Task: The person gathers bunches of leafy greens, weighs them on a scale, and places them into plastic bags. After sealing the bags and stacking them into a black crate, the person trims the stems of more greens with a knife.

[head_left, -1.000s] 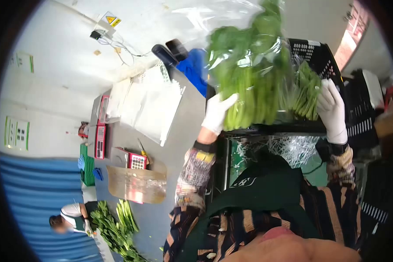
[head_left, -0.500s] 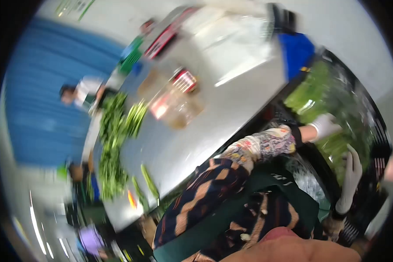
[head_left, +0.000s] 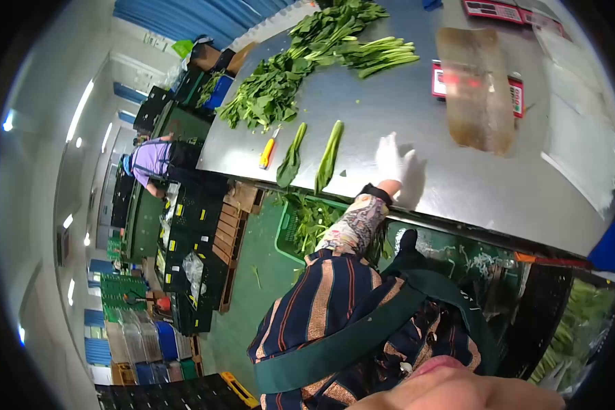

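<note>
My left hand (head_left: 393, 162), in a white glove, is over the steel table (head_left: 403, 102) near its front edge, fingers apart and nothing in it. A single leafy green stalk (head_left: 329, 156) lies to its left, with a second stalk (head_left: 292, 157) beyond that. Beside them is a yellow-handled knife (head_left: 268, 152). A big pile of leafy greens (head_left: 273, 89) spreads behind, and trimmed stalks (head_left: 383, 56) lie at its right side. My right hand is out of view.
A translucent brown tray (head_left: 476, 89) rests on a red scale (head_left: 517, 96); clear plastic bags (head_left: 581, 130) lie at the right. Below the edge stands a green basket (head_left: 284, 236) with greens. Bagged greens (head_left: 570, 328) fill a crate at lower right. A person (head_left: 154, 160) bends by stacked crates (head_left: 195, 232).
My left hand has left the bagged greens in the crate and is now over the table. My right hand has gone out of view. The view has swung left.
</note>
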Motion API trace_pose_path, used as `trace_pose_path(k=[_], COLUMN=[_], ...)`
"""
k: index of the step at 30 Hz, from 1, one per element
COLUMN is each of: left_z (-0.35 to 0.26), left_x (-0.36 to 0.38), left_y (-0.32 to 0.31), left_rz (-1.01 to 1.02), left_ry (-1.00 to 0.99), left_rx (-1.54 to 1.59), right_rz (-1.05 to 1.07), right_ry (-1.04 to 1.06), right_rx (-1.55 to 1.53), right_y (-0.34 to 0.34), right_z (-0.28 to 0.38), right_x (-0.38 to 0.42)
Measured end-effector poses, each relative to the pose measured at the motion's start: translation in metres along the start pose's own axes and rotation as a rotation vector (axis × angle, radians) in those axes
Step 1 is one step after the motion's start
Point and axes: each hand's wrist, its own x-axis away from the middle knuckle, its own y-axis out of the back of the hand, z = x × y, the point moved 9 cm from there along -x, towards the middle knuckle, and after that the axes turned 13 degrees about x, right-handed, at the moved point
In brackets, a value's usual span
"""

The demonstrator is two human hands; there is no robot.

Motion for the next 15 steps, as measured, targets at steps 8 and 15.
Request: trace_pose_path(k=[8, 15], left_z=[0.240, 0.383], left_x=[-0.062, -0.080], left_y=[0.123, 0.180], left_rz=[0.080, 0.077], left_ry=[0.431, 0.791], left_rx=[-0.499, -0.366], right_rz=[-0.156, -0.297], right_ry=[-0.077, 0.188], right_rx=[-0.728, -0.707], right_y=[0.362, 0.388], right_z=[0.399, 0.545], right_x=[-0.010, -0.060])
